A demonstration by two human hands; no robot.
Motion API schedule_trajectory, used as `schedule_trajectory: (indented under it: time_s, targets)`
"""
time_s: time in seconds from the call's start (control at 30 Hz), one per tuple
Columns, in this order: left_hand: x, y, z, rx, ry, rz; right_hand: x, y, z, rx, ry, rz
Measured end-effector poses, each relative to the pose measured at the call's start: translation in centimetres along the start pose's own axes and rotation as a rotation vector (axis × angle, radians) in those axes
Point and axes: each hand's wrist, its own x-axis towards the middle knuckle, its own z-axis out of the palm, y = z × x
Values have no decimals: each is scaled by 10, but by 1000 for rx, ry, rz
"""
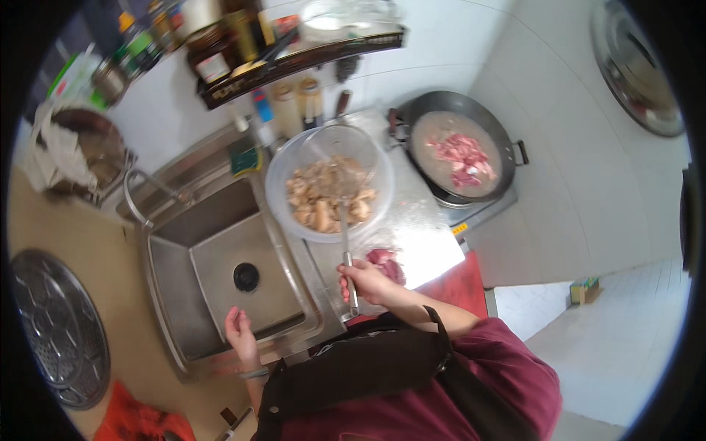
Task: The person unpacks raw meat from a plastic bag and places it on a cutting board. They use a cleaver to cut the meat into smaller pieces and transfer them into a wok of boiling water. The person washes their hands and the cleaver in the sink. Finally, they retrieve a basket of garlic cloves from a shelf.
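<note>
My right hand [361, 282] grips the metal handle of a wire skimmer [345, 220]. The skimmer's round mesh head lies over a translucent plastic bowl [276, 206] that holds cooked-looking meat chunks [322, 215]. Just beyond my right hand, a piece of raw red meat [389, 264] rests on the counter, partly hidden by the hand. Over the near edge of the steel sink [220, 286] hangs my left hand [241, 333], holding nothing, its fingers slightly bent. To the right, a black wok [441, 102] contains cloudy liquid and raw pink meat pieces [463, 157].
The wok sits on a stove [485, 212] beside the wall. A curved faucet [132, 193] and a green scrubbing sponge [245, 161] are at the sink. Above runs a shelf [303, 66] with jars. A perforated metal steamer tray [60, 331] and a red bag [140, 416] lie left.
</note>
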Motion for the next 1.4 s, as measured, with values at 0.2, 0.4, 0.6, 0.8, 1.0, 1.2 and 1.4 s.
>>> schedule_trajectory:
  time_s: [0.2,0.4,0.6,0.8,1.0,1.2,1.4]
  targets:
    - [-25,15,77,120,-157,306,-55,-28,-84,-279,48,-281]
    - [-44,7,84,136,-121,201,-130,-63,-236,-1263,631,-608]
    - [-61,-8,91,203,-69,169,-194,-122,-324,-1661,1031,-433]
    - [-75,-6,103,205,-65,105,-175,-134,-370,-1764,1040,-106]
    - [-82,5,112,168,-109,83,-121,-152,-376,-1574,1074,-62]
    - [-97,14,117,160,-89,123,-64,-182,-380,-1389,1114,-145]
    - [-114,8,105,182,-64,123,-23,-205,-373,-1399,1062,-198]
